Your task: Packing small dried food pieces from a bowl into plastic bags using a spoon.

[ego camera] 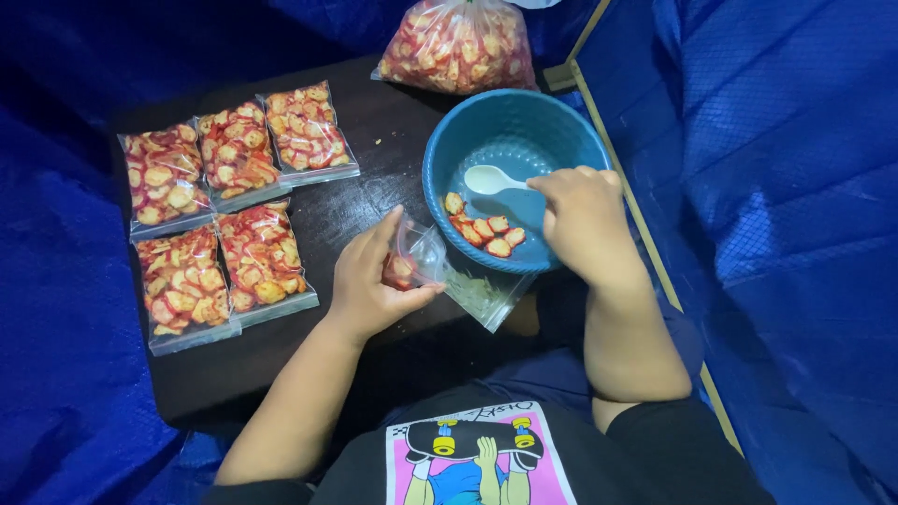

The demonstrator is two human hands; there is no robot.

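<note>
One pouch (426,266) between left fingers (374,245)

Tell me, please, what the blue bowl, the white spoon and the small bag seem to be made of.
Blue bowl: probably plastic, smooth, with soft glare on its wall.
White spoon: likely plastic, plain and slightly glossy.
Small bag: thin clear plastic film; chips show through, and it creases.

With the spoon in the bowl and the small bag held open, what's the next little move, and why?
Probably slide the white spoon in the right hand under the few chips left in the blue bowl. The left hand holds the small clear bag open at the rim, with few chips inside.
</note>
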